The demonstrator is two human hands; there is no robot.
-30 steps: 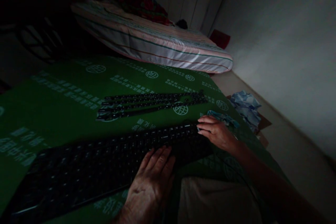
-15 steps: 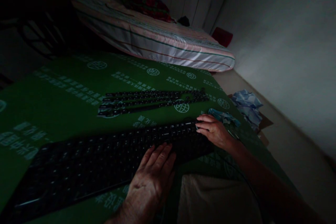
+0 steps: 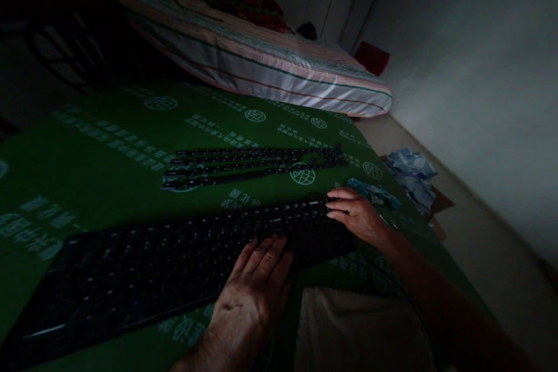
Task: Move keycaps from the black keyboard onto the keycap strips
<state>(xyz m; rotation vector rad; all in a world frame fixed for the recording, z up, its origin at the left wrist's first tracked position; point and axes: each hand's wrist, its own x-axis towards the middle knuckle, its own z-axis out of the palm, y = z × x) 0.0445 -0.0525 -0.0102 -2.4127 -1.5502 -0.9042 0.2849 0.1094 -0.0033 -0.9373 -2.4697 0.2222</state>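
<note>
Green table [image 3: 108, 200] — left hand [image 3: 253, 290] flat on black keyboard [image 3: 161, 267], right hand [image 3: 360, 216] at its end — grip unclear.

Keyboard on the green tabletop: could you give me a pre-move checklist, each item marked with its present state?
1. Keyboard lying on the green tabletop: ok.
2. Left hand over the keyboard's near side, fingers extended: ok.
3. Right hand at the keyboard's right end: ok.
4. Keycap between the right fingertips: cannot tell, too dark.
5. Rows of loose keycaps lying apart from the keyboard: ok.
6. Light good enough to read every key: not ok.
</note>
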